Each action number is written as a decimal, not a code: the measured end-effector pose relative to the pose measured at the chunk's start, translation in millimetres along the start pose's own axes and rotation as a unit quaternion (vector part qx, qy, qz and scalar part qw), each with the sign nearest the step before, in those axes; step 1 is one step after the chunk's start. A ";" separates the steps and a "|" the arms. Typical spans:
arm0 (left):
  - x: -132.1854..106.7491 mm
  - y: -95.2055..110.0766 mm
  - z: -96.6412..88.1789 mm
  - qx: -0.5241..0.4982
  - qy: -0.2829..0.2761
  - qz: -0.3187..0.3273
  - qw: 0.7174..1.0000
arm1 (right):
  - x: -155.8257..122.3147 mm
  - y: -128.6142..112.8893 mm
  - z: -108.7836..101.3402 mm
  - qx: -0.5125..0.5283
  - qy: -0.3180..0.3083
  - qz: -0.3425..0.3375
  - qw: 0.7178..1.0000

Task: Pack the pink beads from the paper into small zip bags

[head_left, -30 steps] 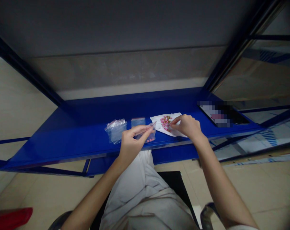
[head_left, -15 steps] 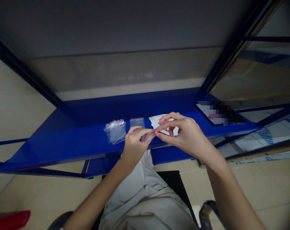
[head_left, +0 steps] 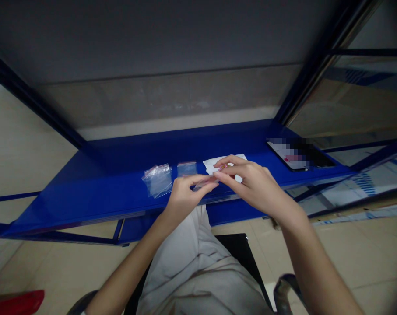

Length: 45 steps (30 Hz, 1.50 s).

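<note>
My left hand (head_left: 184, 195) pinches a small clear plastic bag (head_left: 204, 182) just above the front edge of a blue shelf (head_left: 103, 192). My right hand (head_left: 251, 183) meets it from the right, fingertips pinched at the bag's mouth; what they hold is too small to make out. Behind my right hand lies a white paper sheet (head_left: 211, 163), mostly covered by the hand. The small pink pieces seen earlier on it are hidden.
A loose heap of clear bags (head_left: 158, 179) and one flat bag (head_left: 187, 168) lie left of the sheet. A dark phone (head_left: 300, 157) rests at the shelf's right end. Dark blue rack posts rise on both sides. A red object (head_left: 14, 302) lies on the floor.
My right hand left the paper sheet with the pink pieces and came to the mouth of the bag in my left hand. The left hand lowered the bag slightly.
</note>
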<state>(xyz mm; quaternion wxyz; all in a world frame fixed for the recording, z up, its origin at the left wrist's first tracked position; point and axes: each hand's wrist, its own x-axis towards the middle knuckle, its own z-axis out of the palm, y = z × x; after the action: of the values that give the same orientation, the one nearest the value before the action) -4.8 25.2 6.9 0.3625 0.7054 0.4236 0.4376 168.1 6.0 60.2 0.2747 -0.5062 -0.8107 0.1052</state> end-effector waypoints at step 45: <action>1.4 -7.9 -10.5 -0.360 0.100 -0.196 0.906 | 6.6 75.2 9.6 -0.157 -0.120 0.226 0.954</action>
<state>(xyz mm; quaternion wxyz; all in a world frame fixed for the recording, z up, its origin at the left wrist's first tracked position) -16.4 30.9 4.1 0.6260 0.3817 0.4013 0.5489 217.9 47.9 20.7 0.0618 -0.6967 -0.7083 0.0958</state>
